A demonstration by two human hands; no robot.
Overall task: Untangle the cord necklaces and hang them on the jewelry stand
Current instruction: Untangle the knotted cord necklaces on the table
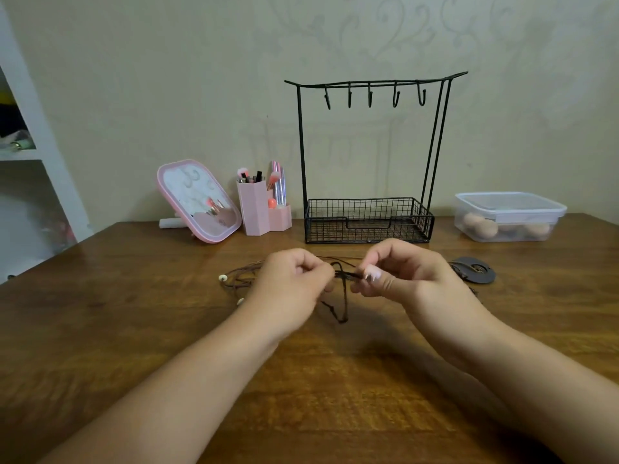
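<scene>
Both hands, left [291, 283] and right [398, 276], pinching cords [340, 276] mid-tangle, just above table [134, 313], stand [368, 219] behind, hooks bare. Yank apart = knot probably tightens, ugh.

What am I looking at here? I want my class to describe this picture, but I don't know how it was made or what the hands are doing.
There is no machine. One camera worn on a person's head looks forward and down at their bare hands. The left hand and right hand each pinch the dark tangled cords between them, just above a wooden table. Behind stands a black wire jewelry stand whose hooks hang bare. A dark round pendant lies to the right. Further back are a pink mirror, a pink brush holder and a lidded plastic box.
</scene>
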